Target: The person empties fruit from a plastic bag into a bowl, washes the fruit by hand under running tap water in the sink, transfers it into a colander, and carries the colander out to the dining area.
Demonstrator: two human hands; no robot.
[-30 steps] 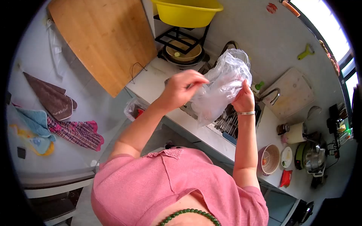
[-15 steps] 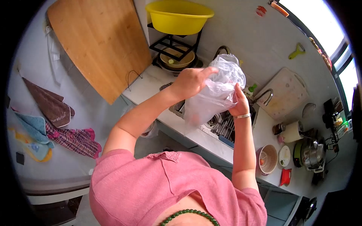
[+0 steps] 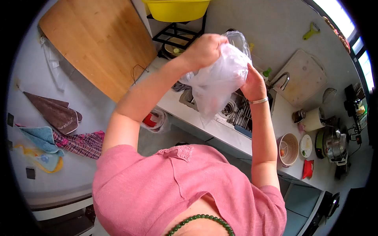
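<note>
Whitish plastic made up the thin bag (image 3: 220, 76) that hung between the 2 hands, above the near part of the sink (image 3: 227, 109). The left hand (image 3: 206, 49) had its fingers curled narrow on the bag's upper part; the right hand (image 3: 256, 85) held its right side, most fingers hidden behind the film. Contents could not be made out.

The bag blocked part of the sink, and the left forearm (image 3: 153, 87) crossed over the pale surface (image 3: 281, 122). Just beyond the right hand stood a curved tap (image 3: 288, 80), near a leaning cutting board (image 3: 301, 78). Farther right sat a basket (image 3: 290, 147), a white plate (image 3: 310, 142) and a red packet (image 3: 308, 169). A yellow basin (image 3: 177, 11) topped the black rack (image 3: 204, 23) beyond the left hand, with a wooden board (image 3: 98, 47) to its left.
</note>
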